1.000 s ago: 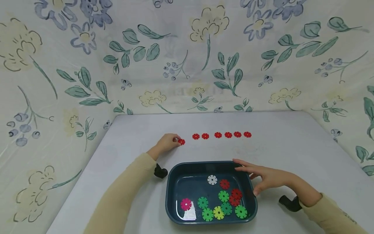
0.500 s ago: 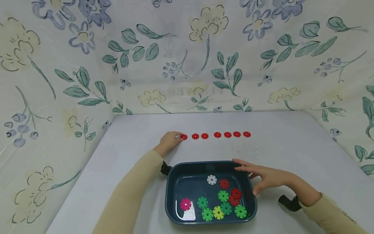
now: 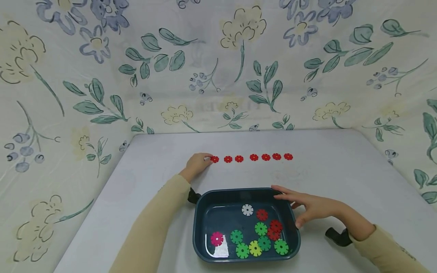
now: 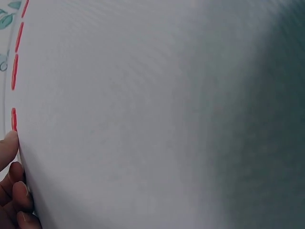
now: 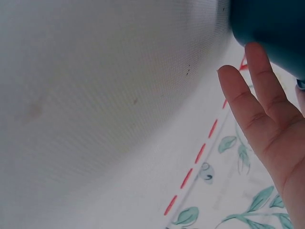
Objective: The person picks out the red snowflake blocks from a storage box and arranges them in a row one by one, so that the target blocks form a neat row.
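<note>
A row of several red notched plastic discs lies flat across the far part of the white table. My left hand pinches the edge of the leftmost red disc, which rests on the table in line with the others. In the left wrist view, the thumb meets that disc's edge. A dark blue tray stands nearer to me. At its right side my right hand rests with fingers extended over the rim and the thumb against the outer wall; the right wrist view shows straight fingers beside the tray.
Inside the tray lie several loose discs: white, red, green, yellow and pink. Black straps hang at the wrists. Flower-patterned cloth rises behind the white table and at its sides.
My left hand has moved slightly away from me, bringing its red disc up to the left end of the row. The right hand and the tray have stayed in place.
</note>
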`<state>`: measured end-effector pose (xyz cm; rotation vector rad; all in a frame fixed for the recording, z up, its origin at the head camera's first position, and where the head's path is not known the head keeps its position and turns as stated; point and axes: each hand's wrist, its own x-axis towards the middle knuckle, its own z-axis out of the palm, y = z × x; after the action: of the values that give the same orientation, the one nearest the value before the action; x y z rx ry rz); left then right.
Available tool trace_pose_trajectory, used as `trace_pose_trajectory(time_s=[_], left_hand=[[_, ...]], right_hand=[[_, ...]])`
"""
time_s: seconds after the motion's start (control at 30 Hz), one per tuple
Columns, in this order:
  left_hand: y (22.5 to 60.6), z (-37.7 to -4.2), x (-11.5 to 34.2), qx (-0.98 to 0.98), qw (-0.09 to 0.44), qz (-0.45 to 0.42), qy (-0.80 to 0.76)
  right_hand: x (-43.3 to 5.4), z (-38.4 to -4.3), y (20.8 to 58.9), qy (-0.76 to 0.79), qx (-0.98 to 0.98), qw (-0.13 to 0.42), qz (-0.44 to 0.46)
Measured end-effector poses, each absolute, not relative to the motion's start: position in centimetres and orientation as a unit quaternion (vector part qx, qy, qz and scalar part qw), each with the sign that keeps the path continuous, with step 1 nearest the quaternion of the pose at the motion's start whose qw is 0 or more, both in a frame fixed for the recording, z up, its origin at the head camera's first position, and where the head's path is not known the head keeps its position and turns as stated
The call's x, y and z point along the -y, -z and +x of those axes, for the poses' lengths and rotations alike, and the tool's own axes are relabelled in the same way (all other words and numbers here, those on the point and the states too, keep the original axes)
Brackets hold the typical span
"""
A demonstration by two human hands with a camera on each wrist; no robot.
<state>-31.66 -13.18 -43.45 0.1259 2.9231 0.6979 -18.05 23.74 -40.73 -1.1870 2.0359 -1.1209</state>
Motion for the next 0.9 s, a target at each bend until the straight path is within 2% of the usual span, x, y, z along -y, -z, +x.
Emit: trace_pose_trajectory(time_s=[0.2,0.4,0.7,0.9], left_hand=[[43.5,-31.7,13.5,-0.969,0.061,0.062,-0.231],[42.0,-32.0,13.9,-0.952,0.078,0.062,-0.29],[37.7,-31.7,12.8,-0.922,0.028,0.152,-0.356],[34.5,-29.6,11.0,-0.913,0.022,0.192,-0.36]], right_hand=[[-23.7,-18.1,40.7,0.416,-0.749,0.262,-0.443],[-23.7,-18.0,40.7,0.415,-0.749,0.259,-0.447],[-23.8,-17.9,40.7,0.417,-0.749,0.264,-0.443],[-23.7,-17.9,40.7,0.417,-0.75,0.262,-0.442]])
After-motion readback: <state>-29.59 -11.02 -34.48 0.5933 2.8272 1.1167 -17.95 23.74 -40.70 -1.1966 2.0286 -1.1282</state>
